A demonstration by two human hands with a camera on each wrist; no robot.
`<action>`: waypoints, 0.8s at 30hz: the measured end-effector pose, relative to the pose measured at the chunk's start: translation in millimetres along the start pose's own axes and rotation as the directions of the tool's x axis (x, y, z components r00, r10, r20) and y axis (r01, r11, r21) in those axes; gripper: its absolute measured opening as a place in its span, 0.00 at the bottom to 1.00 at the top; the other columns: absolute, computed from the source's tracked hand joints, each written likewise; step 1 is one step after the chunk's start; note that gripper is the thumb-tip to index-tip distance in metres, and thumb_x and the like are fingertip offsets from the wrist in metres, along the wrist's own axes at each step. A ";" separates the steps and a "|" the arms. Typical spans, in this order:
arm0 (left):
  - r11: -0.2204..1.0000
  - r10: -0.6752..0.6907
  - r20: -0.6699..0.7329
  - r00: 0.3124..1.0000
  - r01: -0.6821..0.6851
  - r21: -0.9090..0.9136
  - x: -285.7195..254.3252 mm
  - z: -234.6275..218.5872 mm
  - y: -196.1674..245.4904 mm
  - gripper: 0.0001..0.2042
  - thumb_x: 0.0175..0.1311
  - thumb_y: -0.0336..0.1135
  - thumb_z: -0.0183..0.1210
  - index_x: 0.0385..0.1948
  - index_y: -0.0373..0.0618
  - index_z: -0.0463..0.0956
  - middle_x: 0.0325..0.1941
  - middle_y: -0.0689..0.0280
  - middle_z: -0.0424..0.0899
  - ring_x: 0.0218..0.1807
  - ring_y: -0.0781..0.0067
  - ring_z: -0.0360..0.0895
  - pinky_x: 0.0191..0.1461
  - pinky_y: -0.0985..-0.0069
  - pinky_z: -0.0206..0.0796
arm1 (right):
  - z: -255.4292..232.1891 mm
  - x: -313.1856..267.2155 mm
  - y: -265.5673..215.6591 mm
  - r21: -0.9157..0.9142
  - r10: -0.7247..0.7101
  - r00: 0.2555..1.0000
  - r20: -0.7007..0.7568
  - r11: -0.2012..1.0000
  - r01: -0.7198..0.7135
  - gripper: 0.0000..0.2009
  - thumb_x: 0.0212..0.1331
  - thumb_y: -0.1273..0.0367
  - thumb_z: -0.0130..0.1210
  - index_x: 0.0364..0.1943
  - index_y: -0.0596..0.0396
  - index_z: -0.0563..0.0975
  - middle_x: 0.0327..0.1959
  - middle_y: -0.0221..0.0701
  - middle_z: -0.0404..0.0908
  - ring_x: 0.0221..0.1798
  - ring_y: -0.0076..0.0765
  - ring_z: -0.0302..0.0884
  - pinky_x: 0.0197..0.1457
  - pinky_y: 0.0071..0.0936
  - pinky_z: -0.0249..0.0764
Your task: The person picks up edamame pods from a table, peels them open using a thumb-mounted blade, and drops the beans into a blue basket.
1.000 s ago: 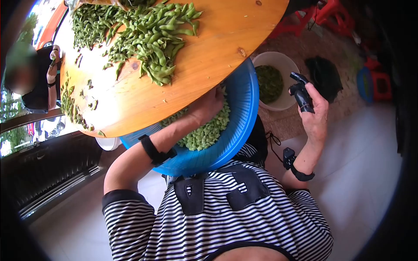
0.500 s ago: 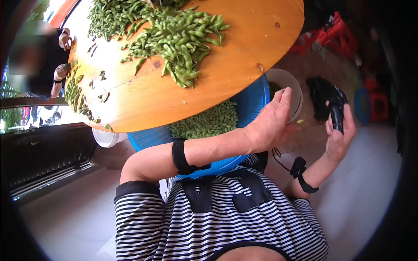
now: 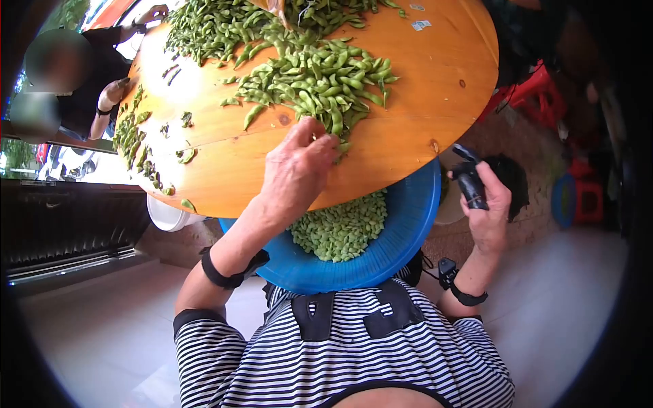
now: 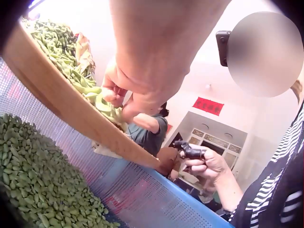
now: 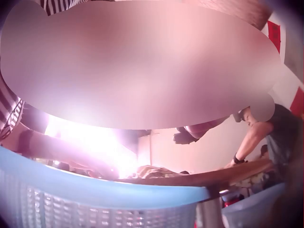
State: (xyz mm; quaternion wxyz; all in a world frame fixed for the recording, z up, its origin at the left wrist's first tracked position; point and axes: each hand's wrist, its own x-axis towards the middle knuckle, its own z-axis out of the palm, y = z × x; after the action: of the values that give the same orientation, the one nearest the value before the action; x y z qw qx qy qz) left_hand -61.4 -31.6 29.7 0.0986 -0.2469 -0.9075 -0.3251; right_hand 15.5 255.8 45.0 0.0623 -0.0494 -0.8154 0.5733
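My left hand (image 3: 296,166) reaches over the table, its curled fingers pinching at the near end of a heap of green edamame pods (image 3: 326,85). In the left wrist view its fingertips close around pale pods (image 4: 102,102) by the table edge. My right hand (image 3: 490,217) hovers right of the blue basket (image 3: 425,217), thumb and forefinger bent and apart. Black coverings (image 3: 471,187) sit on that thumb and forefinger; no pod shows between them. Shelled green beans (image 3: 340,228) fill the basket's bottom, below the table's edge.
The round wooden table (image 3: 435,81) overhangs part of the basket. Small scraps and pods (image 3: 139,146) lie at its left side, where another person (image 3: 92,81) works. A white bucket (image 3: 166,212) stands lower left, red stools (image 3: 537,95) at right.
My left hand left the basket, swung right toward my right hand, then moved up and left to the pods on the table. My right hand rose rightward, then came back left.
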 end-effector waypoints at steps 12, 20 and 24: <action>0.566 -0.395 0.236 0.888 0.437 -0.699 -21.6 -15.1 23.1 0.04 0.62 0.24 0.60 0.37 0.37 0.76 0.23 0.71 0.78 0.27 0.89 0.71 0.30 0.85 0.65 | 91.7 4.8 -26.1 0.587 0.150 0.854 0.498 0.667 -0.459 0.18 0.55 0.81 0.40 0.49 0.65 0.75 0.22 0.21 0.68 0.20 0.12 0.59 0.23 0.12 0.57; 0.680 -0.371 0.061 0.927 0.316 -0.661 -36.4 6.1 21.5 0.05 0.60 0.24 0.61 0.34 0.34 0.75 0.24 0.68 0.80 0.26 0.83 0.78 0.31 0.82 0.71 | 99.1 6.3 -32.1 0.568 0.164 0.819 0.550 0.646 -0.510 0.17 0.56 0.82 0.37 0.48 0.65 0.74 0.19 0.20 0.64 0.18 0.11 0.56 0.19 0.13 0.54; 0.691 -0.320 0.016 0.947 0.245 -0.681 -36.3 0.0 18.2 0.04 0.60 0.24 0.61 0.33 0.35 0.76 0.24 0.68 0.81 0.25 0.81 0.78 0.27 0.82 0.70 | 96.9 7.4 -28.1 0.558 0.126 0.821 0.558 0.675 -0.483 0.20 0.54 0.83 0.38 0.51 0.64 0.74 0.23 0.24 0.71 0.19 0.12 0.57 0.19 0.12 0.54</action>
State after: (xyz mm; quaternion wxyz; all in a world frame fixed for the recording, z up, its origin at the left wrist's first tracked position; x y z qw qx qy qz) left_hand -20.9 -33.4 27.2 -0.0018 -0.1059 -0.7482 -0.6549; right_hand -7.4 157.4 39.4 -0.2257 -0.0211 -0.5167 0.8256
